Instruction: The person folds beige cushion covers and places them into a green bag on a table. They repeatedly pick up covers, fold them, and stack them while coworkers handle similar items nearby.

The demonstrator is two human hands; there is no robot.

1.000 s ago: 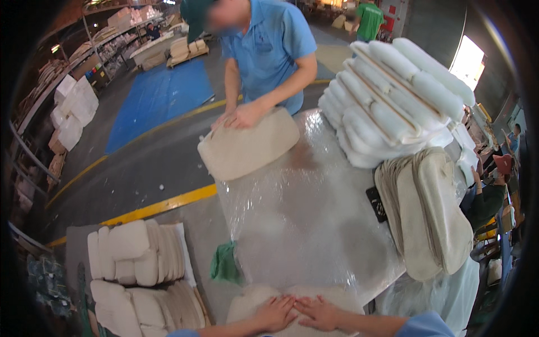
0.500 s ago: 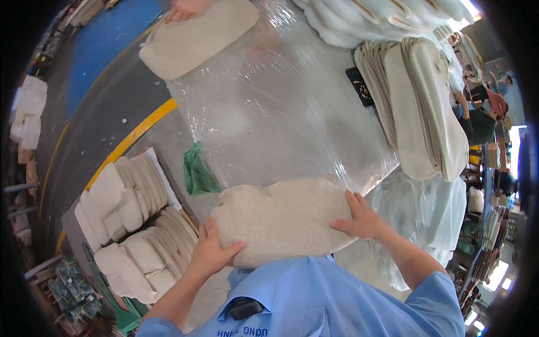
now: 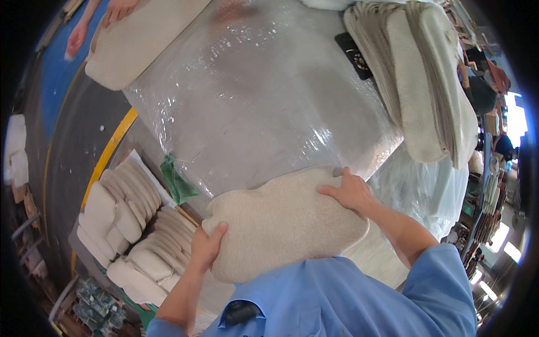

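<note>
Left hand [image 3: 206, 246] and right hand [image 3: 349, 191] grip a cream pad [image 3: 283, 222] by its edges. Beyond: film-wrapped table [image 3: 252, 101]. Left, below: stacked pads [image 3: 132, 224], possibly crated.

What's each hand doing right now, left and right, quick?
Left hand: shut on the pad, gripping its near left edge.
Right hand: fingers spread flat on the pad's far right edge, holding it.
</note>
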